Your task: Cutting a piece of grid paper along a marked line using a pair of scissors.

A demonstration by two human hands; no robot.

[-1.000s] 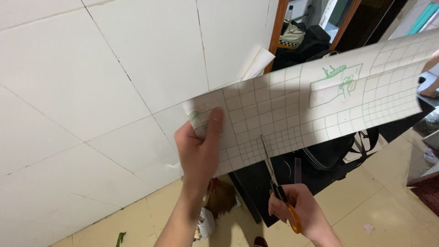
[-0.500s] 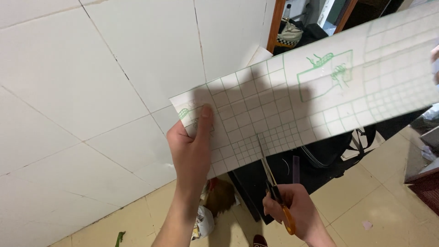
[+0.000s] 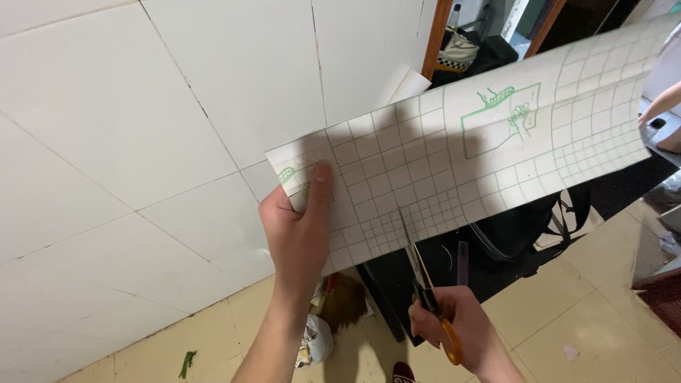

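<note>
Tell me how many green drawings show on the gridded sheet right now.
2. One boxed drawing sits on the upper right of the gridded sheet. The other is at the sheet's left end, partly covered by the left hand. More may be hidden off frame.

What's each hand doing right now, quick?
Left hand: closed, pinching the gridded sheet at its end.
Right hand: closed on the orange-handled scissors, blades in the sheet's lower edge.
</note>
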